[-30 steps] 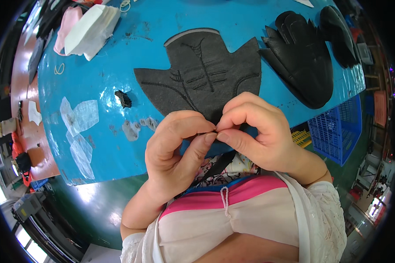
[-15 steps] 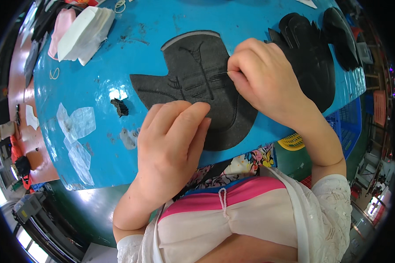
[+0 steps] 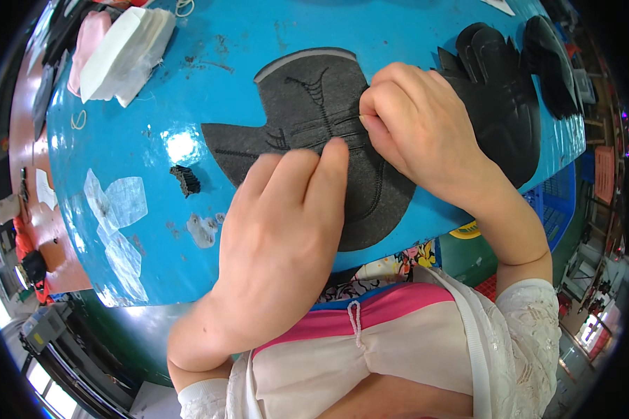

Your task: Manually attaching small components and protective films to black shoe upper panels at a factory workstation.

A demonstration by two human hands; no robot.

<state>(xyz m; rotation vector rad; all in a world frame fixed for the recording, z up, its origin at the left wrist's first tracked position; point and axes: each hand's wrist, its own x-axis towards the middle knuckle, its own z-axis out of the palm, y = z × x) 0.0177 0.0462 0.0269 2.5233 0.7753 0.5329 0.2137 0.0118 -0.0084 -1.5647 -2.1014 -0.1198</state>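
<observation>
A dark grey-black cut piece, seemingly a shoe upper, lies flat on the blue table. It has a curved top edge, a pointed flap at left and rows of stitching across its middle. My right hand is closed above its right side, thumb and forefinger pinched at the stitching. A fine thread seems to be in that pinch, though barely visible. My left hand rests on the lower left of the piece, fingers stretched out and the forefinger tip beside the stitched rows. The left thumb is hidden.
More black shaped pieces lie stacked at the right, with another black stack beyond. A small black scrap and translucent white scraps lie at left. A white bundle stands far left. A blue basket sits below the table's right edge.
My left hand has moved up and right over the piece, its forefinger nearer the stitching. My right hand stays pinched, almost in place. The view has shifted slightly.
</observation>
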